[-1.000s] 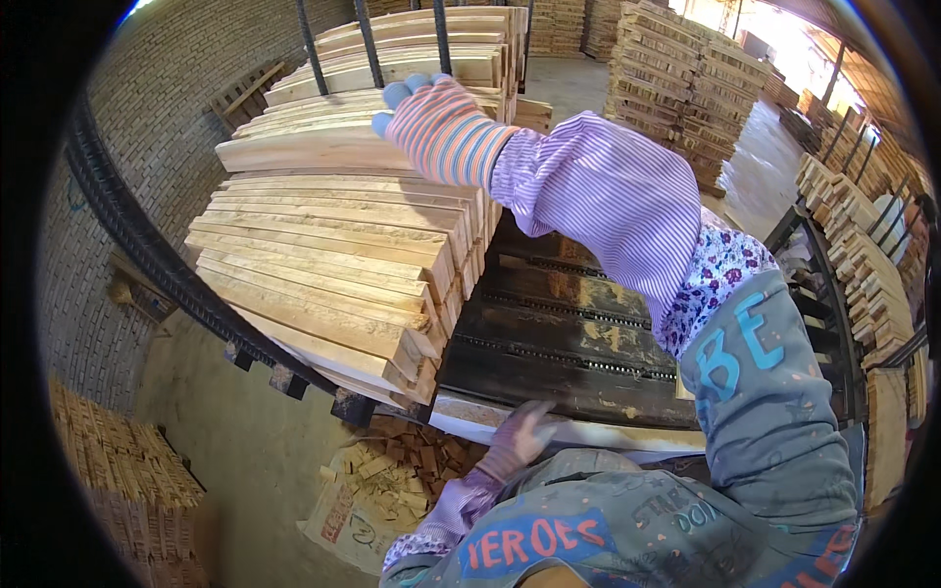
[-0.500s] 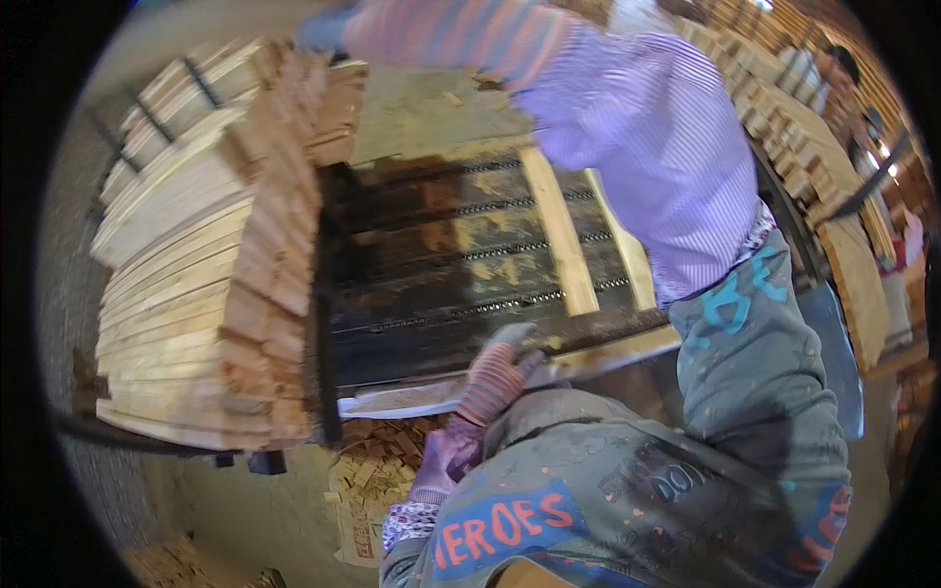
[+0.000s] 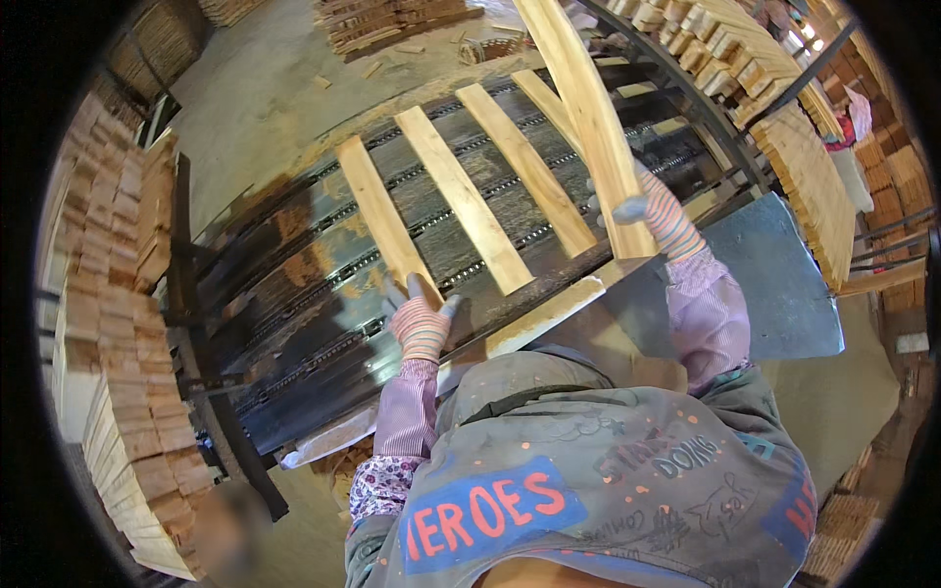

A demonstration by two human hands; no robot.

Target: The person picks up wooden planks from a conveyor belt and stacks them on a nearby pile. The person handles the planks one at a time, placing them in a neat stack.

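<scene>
My right hand (image 3: 655,211), in a striped knit glove with grey fingertips, is closed around the near end of a long wooden plank (image 3: 586,122). That plank is tilted up and slants over the chain conveyor (image 3: 323,260). On the left, my left hand (image 3: 420,321), gloved alike, rests with its fingers apart at the near end of another plank (image 3: 371,201) lying on the conveyor. Between my hands lie a pale plank (image 3: 466,201) and a yellowish plank (image 3: 529,171). A further plank (image 3: 549,108) is partly hidden behind the held one.
Stacked boards (image 3: 127,382) stand on the left beside a dark metal frame (image 3: 206,392). Another timber stack (image 3: 725,49) is at the far right, behind a rail. A blue-grey metal sheet (image 3: 774,279) lies right of my right arm. More wood (image 3: 382,22) is piled beyond the conveyor.
My right hand has come back from the upper left to the right and now holds a plank. My left hand moved from the conveyor's near edge to a plank's end. The view has shifted.
</scene>
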